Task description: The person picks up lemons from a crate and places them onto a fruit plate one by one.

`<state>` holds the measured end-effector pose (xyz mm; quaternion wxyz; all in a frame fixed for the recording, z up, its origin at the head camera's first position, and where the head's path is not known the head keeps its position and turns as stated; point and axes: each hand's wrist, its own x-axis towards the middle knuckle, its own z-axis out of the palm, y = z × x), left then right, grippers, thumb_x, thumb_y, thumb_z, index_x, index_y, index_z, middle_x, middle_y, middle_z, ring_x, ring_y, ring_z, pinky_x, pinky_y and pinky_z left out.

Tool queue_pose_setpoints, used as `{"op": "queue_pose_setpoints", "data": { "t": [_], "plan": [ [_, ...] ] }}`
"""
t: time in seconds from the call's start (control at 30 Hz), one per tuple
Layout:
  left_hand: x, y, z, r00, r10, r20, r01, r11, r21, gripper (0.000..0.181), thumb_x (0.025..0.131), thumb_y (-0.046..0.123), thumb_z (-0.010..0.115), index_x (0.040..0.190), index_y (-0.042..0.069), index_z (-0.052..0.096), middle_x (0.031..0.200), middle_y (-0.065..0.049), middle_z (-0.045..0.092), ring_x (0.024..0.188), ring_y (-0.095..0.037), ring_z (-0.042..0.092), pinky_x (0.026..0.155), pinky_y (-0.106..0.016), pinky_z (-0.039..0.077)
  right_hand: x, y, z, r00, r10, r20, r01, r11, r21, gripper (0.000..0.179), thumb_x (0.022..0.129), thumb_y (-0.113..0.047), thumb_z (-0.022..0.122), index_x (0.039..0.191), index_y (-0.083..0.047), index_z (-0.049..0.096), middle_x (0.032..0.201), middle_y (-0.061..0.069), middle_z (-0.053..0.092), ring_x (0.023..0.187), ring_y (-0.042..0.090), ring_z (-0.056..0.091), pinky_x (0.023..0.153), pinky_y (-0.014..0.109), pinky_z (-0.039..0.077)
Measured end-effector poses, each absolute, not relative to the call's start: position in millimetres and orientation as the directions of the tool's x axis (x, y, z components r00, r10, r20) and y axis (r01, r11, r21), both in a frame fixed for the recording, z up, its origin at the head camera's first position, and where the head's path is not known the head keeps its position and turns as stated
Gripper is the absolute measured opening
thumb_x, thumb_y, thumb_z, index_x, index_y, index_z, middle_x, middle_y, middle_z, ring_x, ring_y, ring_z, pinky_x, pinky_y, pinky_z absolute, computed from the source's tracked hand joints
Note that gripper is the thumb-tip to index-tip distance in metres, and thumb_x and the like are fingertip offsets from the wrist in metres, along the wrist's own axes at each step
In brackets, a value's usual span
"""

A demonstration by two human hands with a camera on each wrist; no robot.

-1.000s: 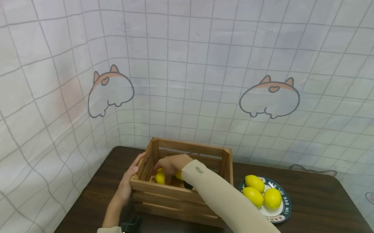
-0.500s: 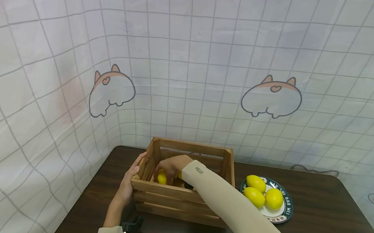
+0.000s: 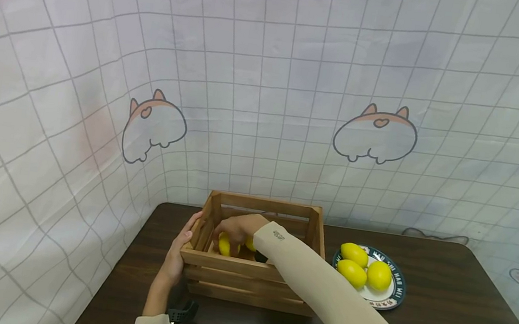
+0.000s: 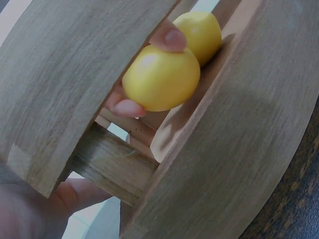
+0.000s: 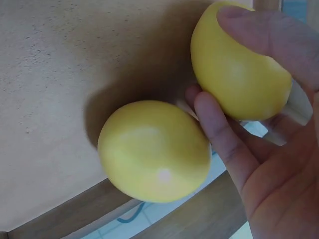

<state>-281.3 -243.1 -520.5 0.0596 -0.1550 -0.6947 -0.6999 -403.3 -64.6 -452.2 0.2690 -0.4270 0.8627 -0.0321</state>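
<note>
Hardly anything has moved since the earlier frame: in the head view, the right grip (image 3: 242, 226) remains down inside the wooden crate (image 3: 246, 266), at the same yellow lemon (image 3: 225, 244) near the crate's left end, and the whole picture has drifted slightly left. Along the outside of that end lies the left grip (image 3: 175, 254), fingers mostly straight, seemingly steadying the crate. On the right, three more lemons (image 3: 351, 273) sit on a plate (image 3: 398, 295) on the dark counter (image 3: 450, 285). Left-wrist view, through the slats: the lemon is caught between digits of the right grip, a second lemon (image 4: 205, 36) just behind it. Right-wrist view: thumb on one side, fingers on the other, spread only to the lemon's girth; a fingertip overlaps the neighbouring lemon, and whether they touch I cannot tell. Securing this lemon appears to be the step in hand; the next move probably calls for a lift clear of neighbour and rim. It looks smooth, plump, oval and softly glossy.
</note>
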Motion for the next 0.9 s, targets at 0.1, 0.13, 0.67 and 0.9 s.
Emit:
{"op": "queue_pose_setpoints", "data": {
  "t": [0.1,0.13,0.67,0.9],
  "plan": [
    [-281.2,-242.4,-520.3,-0.944,0.135,0.302,0.3,-0.031,0.953,0.055,0.108,0.032,0.022,0.163,0.027,0.025,0.172,-0.001,0.015,0.156,-0.037,0.015,0.119,-0.072,0.01,-403.9,-64.3,-450.2,-0.494,-0.763,-0.417,-0.733,0.623,-0.272,0.043,0.082,-0.016,0.086,0.12,-0.03,0.068,0.128,-0.006,0.062,0.109,0.014,0.056,0.098,0.039,0.052],
    [-281.4,-242.4,-520.5,-0.943,0.137,0.302,0.3,-0.033,0.953,0.055,0.108,0.032,0.022,0.163,0.027,0.025,0.172,-0.002,0.015,0.156,-0.036,0.014,0.119,-0.072,0.009,-405.0,-64.2,-449.7,-0.495,-0.764,-0.413,-0.734,0.622,-0.272,0.045,0.083,-0.017,0.086,0.122,-0.03,0.068,0.131,-0.005,0.061,0.11,0.014,0.055,0.099,0.04,0.051],
    [-281.9,-243.8,-522.0,-0.949,0.121,0.29,0.289,-0.028,0.957,0.055,0.108,0.031,0.021,0.163,0.026,0.025,0.173,-0.003,0.012,0.155,-0.037,0.016,0.119,-0.071,0.01,-406.4,-43.6,-422.8,-0.529,-0.797,-0.289,-0.563,0.586,-0.583,0.054,0.08,-0.014,0.084,0.128,-0.022,0.062,0.12,-0.002,0.055,0.104,0.022,0.054,0.083,0.036,0.052],
    [-282.8,-243.4,-520.3,-0.941,0.148,0.303,0.301,-0.033,0.953,0.056,0.109,0.029,0.02,0.164,0.022,0.022,0.173,-0.007,0.011,0.154,-0.038,0.015,0.119,-0.067,0.01,-407.7,-29.4,-414.9,-0.519,-0.829,-0.21,-0.422,0.462,-0.78,0.048,0.082,-0.008,0.082,0.121,-0.018,0.056,0.118,0.006,0.056,0.101,0.024,0.056,0.084,0.037,0.054]
  ]
}}
